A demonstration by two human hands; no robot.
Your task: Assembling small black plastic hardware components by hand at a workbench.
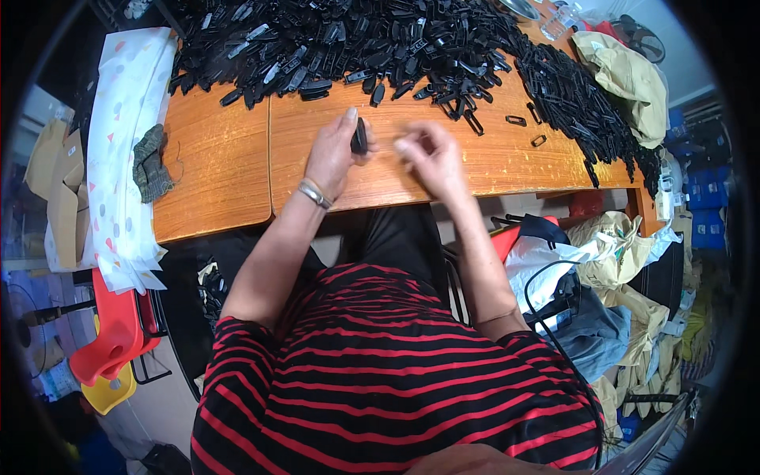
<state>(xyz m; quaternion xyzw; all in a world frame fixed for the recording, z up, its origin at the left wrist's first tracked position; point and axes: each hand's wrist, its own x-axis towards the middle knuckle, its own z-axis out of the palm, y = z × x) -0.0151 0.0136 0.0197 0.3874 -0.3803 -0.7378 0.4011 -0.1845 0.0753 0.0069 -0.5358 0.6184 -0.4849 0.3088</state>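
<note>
Above the table's near half, my left hand (331, 154) is closed round a small black oblong plastic piece (359, 137), thumb pointing up. My right hand (432, 158) hovers just to the right of it, apart from the piece. Its fingers are curled, but motion smears the fingertips, so whether anything is between them cannot be made out. Beyond both hands spreads a big heap of similar black plastic pieces (348, 47), some of them shiny. A second pile, of black rectangular frame-like pieces (570, 95), runs down the right side of the table, with a few lying loose.
The wooden table (214, 158) has a seam left of my left hand. A dark knitted glove (150, 164) lies by a patterned white sheet (131, 119) on the left. On the right are a tan bag (625, 83) and a clear bottle (560, 21). A red chair (115, 328) stands lower left.
</note>
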